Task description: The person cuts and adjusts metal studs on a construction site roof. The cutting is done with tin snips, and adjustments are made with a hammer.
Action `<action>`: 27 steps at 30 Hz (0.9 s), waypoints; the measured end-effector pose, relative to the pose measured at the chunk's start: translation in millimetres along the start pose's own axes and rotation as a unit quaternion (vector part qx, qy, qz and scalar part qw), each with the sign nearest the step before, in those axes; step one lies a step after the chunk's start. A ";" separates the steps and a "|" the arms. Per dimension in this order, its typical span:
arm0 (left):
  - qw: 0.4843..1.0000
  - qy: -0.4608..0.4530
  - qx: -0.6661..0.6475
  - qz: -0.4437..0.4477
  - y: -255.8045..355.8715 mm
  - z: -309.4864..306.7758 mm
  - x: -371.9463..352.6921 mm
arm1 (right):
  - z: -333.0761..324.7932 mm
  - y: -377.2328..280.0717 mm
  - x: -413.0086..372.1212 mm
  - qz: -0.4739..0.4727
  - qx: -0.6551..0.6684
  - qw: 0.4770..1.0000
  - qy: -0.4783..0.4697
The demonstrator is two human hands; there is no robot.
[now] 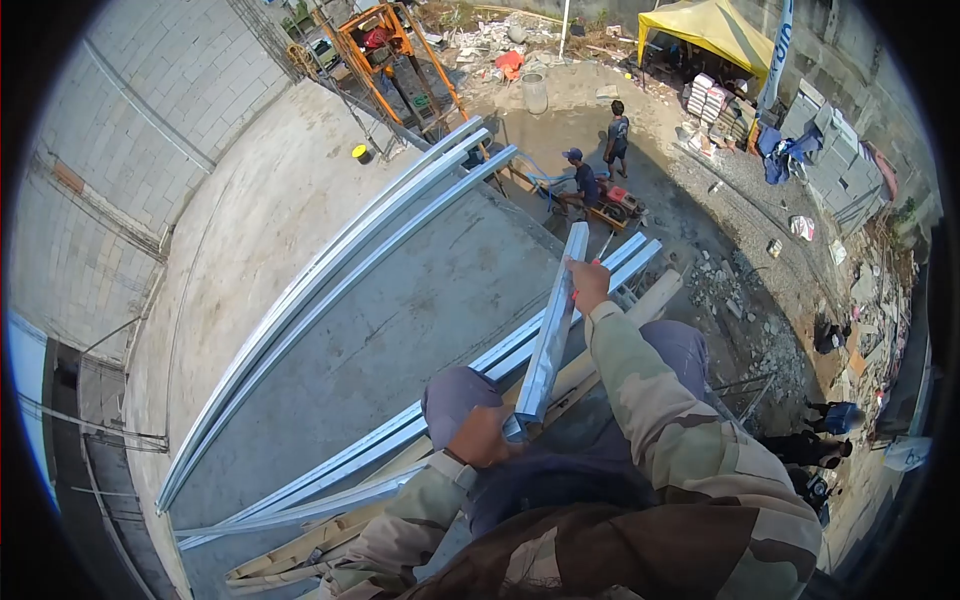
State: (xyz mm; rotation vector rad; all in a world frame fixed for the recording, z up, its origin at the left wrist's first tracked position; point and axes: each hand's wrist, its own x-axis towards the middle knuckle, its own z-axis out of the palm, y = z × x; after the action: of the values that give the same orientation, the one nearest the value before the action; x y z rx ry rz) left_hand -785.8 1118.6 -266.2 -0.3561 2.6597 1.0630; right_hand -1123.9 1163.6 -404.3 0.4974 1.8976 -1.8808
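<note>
A short silver metal channel (548,335) lies slantwise between my knees, across longer channels. My right hand (590,283) is closed round a red-handled tool (574,295) at the channel's far part; the tool is mostly covered by my fingers. My left hand (478,437) is curled in front of my left knee (455,395), close to the channel's near end. A bit of metal (514,430) shows beside its fingers, and I cannot tell what that hand grips. Long metal channels (400,430) run under the short one.
More long channels (330,285) lie on the concrete slab (420,270) to the left. Wooden beams (655,297) run beneath me. Beyond the slab edge, far below, are two people (582,180), a red machine (622,200), an orange frame hoist (380,50) and a yellow canopy (705,35).
</note>
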 end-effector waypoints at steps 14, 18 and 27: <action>0.995 0.093 -0.023 0.025 16.5 -196.3 9.0 | -36.0 51.0 -197.0 0.086 -0.011 0.868 -0.489; 0.996 0.068 -0.019 0.058 -1.1 -190.1 20.2 | -46.4 57.5 -240.4 -0.160 -0.143 0.820 -0.530; 0.988 -0.012 -0.153 0.006 4.6 -169.8 19.2 | -15.5 19.3 -241.3 -0.169 -0.118 0.783 -0.587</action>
State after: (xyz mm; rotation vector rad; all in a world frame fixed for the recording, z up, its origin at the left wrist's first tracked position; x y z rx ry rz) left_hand -829.7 1000.6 -150.5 -0.3827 2.4791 1.4731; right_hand -910.0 1189.3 -293.0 -0.9725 1.2749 -1.4430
